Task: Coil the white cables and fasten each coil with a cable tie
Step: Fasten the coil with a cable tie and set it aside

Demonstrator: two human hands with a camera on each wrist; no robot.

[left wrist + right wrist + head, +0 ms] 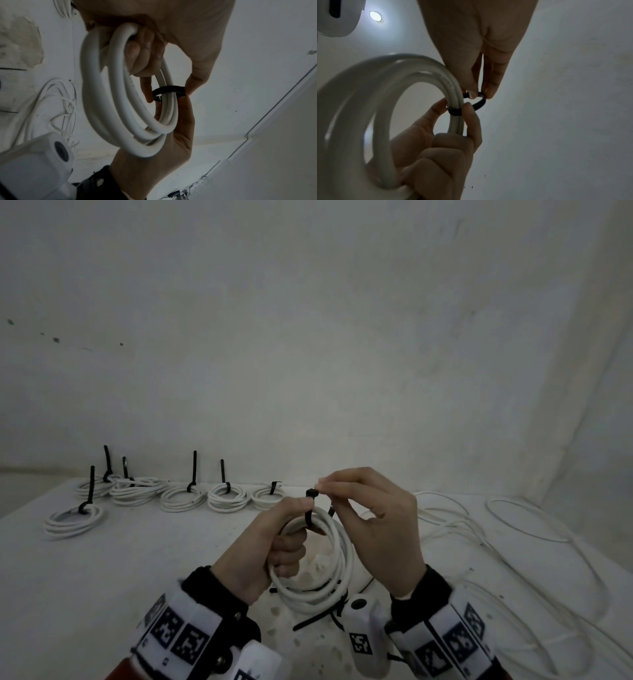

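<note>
Head view: at centre frame, the left hand [274, 546] grips the springy white round-cable coil [318, 563] above the worktop [137, 559]. The right hand [370, 518] pinches the black plastic cable tie [310, 505].

Left wrist view: the tie loops the strands loosely.

Right wrist view: grip the coil beside the tie; it looks stiff and light.

A bare, dim work room: rough white plastered wall [308, 337], a table covered with white cloth [137, 559], a row of tied white cable coils [191, 498] left of the grip.
</note>
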